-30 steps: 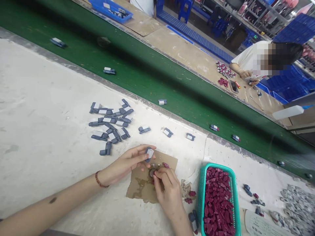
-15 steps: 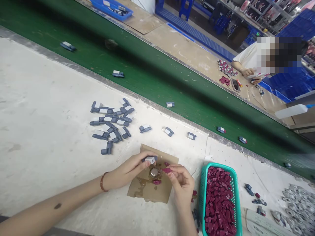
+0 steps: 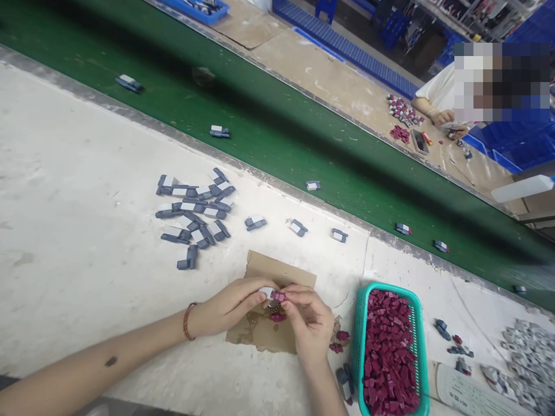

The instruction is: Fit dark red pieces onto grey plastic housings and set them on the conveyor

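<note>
My left hand [image 3: 236, 303] is closed on a small grey-and-white plastic part [image 3: 266, 292] above a stained cardboard sheet [image 3: 247, 335]. Between the fingertips of my right hand [image 3: 307, 318] is a small maroon plastic piece [image 3: 278, 296], its end against the white part. Whether the two are joined, I cannot tell. Just below my fingers, a round metal cap [image 3: 273, 306] is partly hidden. Another maroon piece [image 3: 277, 317] lies on the cardboard beside it.
A green basket [image 3: 358, 346] of maroon pieces stands at right. Grey-and-white parts [image 3: 202, 236] cluster at left. A green conveyor [image 3: 269, 150] carries several parts. Pale pieces [image 3: 531, 358] are heaped far right. Across the belt, a person [image 3: 442, 92] works with their hands.
My right hand has moved left, bringing the maroon piece up to the white part in my left hand. Parts on the conveyor have shifted right.
</note>
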Tool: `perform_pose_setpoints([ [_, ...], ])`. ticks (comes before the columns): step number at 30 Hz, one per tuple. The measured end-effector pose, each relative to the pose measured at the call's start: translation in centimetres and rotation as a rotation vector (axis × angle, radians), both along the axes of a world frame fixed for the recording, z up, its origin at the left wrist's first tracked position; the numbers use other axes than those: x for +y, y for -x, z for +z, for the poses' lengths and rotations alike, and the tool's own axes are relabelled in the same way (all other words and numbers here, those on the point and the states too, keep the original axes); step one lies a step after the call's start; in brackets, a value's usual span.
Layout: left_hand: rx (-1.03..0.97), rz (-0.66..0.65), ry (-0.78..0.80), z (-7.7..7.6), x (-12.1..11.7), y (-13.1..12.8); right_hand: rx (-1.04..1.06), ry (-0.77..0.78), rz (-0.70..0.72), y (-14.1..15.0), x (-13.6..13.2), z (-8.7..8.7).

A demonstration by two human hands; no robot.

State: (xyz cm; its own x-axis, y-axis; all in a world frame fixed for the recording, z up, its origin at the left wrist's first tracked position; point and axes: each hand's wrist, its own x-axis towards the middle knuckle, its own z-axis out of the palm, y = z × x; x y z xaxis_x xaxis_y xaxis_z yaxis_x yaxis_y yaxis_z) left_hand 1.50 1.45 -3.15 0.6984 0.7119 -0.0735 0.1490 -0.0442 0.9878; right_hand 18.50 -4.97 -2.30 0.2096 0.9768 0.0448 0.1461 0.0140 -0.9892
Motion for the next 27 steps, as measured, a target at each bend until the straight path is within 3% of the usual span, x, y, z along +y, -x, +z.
perform_pose_setpoints([
  [9, 0.041, -0.019, -0.07, -0.3, -0.1, -0.1, -0.18, -0.021, 0.082, -0.3, 0.2, 0.5],
  [21, 0.115, -0.101, -0.185, -0.6, -0.7, 0.0, -0.252, -0.028, 0.159, -0.6, -0.6, 2.0],
  [25, 0.114, -0.155, -0.259, -0.4, -0.2, -0.8, -0.352, 0.004, 0.168, -3.1, -1.9, 3.5],
  [27, 0.153, -0.15, -0.301, 0.3, 1.3, -1.6, -0.485, 0.003, 0.091, -5.4, -2.9, 4.4],
])
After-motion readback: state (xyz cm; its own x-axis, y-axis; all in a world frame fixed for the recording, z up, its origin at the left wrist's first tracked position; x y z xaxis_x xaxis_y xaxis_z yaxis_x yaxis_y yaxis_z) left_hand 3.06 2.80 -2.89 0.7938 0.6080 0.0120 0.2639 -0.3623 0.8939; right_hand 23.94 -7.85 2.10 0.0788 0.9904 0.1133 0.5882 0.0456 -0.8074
